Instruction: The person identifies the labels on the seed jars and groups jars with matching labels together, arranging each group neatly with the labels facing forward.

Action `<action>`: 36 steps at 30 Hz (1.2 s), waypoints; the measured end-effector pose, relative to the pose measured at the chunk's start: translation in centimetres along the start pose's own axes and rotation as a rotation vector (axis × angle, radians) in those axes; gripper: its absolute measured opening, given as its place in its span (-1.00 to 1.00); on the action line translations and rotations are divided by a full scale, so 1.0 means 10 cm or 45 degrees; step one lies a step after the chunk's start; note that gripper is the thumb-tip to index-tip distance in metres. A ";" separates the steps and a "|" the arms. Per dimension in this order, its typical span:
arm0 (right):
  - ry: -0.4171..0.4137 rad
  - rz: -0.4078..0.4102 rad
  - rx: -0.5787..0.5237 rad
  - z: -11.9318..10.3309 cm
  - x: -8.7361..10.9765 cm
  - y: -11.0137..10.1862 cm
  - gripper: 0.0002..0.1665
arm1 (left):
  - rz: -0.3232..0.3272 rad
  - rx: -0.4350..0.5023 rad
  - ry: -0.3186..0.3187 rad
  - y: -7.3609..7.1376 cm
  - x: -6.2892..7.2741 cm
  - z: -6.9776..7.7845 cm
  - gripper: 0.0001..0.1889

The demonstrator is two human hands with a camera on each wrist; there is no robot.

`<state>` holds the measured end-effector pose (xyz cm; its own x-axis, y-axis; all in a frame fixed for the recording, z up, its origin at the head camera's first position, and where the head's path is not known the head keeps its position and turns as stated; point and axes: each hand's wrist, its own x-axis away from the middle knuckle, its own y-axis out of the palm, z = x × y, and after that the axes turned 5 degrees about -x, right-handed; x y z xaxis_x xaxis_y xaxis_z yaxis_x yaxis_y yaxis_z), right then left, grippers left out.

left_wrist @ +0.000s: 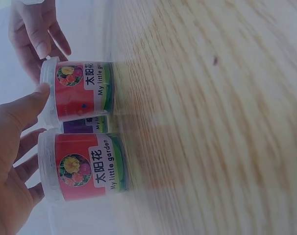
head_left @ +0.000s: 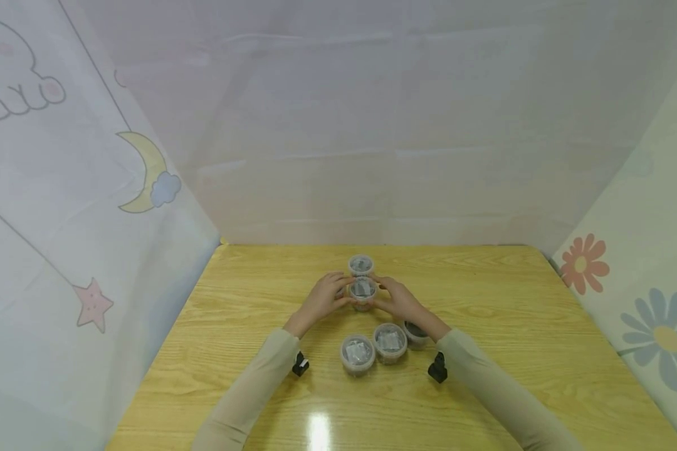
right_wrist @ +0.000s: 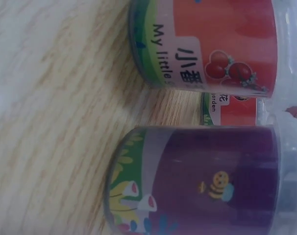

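Observation:
A lidded clear plastic tub (head_left: 363,289) with a red flower label (left_wrist: 75,93) stands between both hands. My left hand (head_left: 323,297) has its thumb and a finger at the tub's left rim. In the left wrist view that thumb (left_wrist: 33,103) touches the lid's edge. The right hand (head_left: 400,300) curls its thumb and fingers around the tub's right side. Another red-labelled tub (left_wrist: 85,166) stands under the left hand's fingers, mostly hidden in the head view. Behind the middle tub is one more (head_left: 361,264); a purple label shows there in the left wrist view.
Three tubs stand nearer the front: one at left (head_left: 357,354), one in the middle (head_left: 390,342) with a tomato label (right_wrist: 227,49), and a purple-labelled one (right_wrist: 207,181) partly under the right wrist. The wooden table (head_left: 248,294) ends at a pale cloth wall (head_left: 344,156).

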<state>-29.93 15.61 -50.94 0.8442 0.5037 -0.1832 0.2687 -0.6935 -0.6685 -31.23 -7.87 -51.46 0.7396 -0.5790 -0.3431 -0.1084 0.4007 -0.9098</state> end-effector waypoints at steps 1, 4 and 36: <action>-0.007 0.008 0.008 0.00 0.01 0.00 -0.20 | 0.013 0.012 0.011 0.00 0.01 0.00 -0.43; -0.014 0.023 0.002 0.00 0.03 -0.02 -0.21 | 0.046 0.054 0.028 -0.01 0.02 0.00 -0.44; -0.118 0.086 -0.021 -0.08 0.31 0.00 -0.33 | 0.023 0.291 0.131 -0.14 0.32 0.05 -0.49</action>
<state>-26.91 16.74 -50.95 0.8143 0.5004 -0.2940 0.2210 -0.7357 -0.6402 -28.39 -9.86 -51.16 0.6663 -0.6347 -0.3913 0.0405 0.5548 -0.8310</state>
